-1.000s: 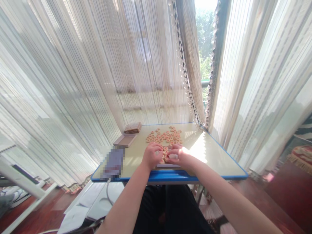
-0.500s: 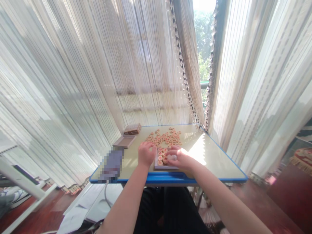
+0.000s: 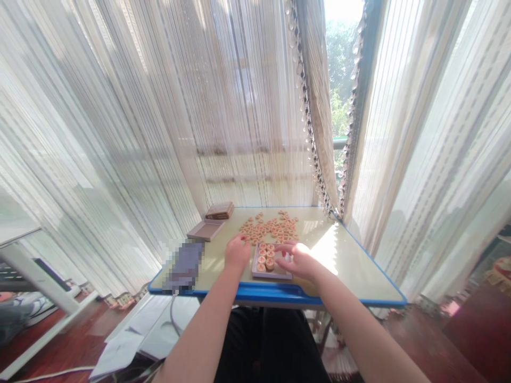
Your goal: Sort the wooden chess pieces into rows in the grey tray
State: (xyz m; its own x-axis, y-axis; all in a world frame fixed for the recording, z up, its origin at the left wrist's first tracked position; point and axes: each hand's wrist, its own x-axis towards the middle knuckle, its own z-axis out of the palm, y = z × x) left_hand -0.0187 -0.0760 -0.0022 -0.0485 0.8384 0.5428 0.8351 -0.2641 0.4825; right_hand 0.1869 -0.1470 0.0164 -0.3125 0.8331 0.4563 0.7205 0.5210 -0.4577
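Note:
A shallow pale box (image 3: 281,275) sits near the front of the table, with two columns of round wooden Chinese chess pieces (image 3: 262,260) along its left side; red marks show on their tops. Over the box's right half is my right hand (image 3: 300,260), thumb and fingers apart, its fingertips close to the right column. Nothing shows between them. My left hand (image 3: 237,253) is left of the box, fingers curled together at the near edge of a loose pile of pieces (image 3: 275,229). What its fingertips hold, if anything, I cannot make out.
The pale tabletop (image 3: 343,266) has a blue rim (image 3: 271,290). At its left lie an open box lid (image 3: 206,231), a folded brown board-like thing (image 3: 220,209) and a blurred dark item (image 3: 183,266) with a cable. Sheer curtains (image 3: 255,117) hang behind the table.
My left fingers have closed at the pile's near edge, drawn away from the box's left side. My right hand has shifted slightly, its fingers still apart over the box. The camera view has moved a little.

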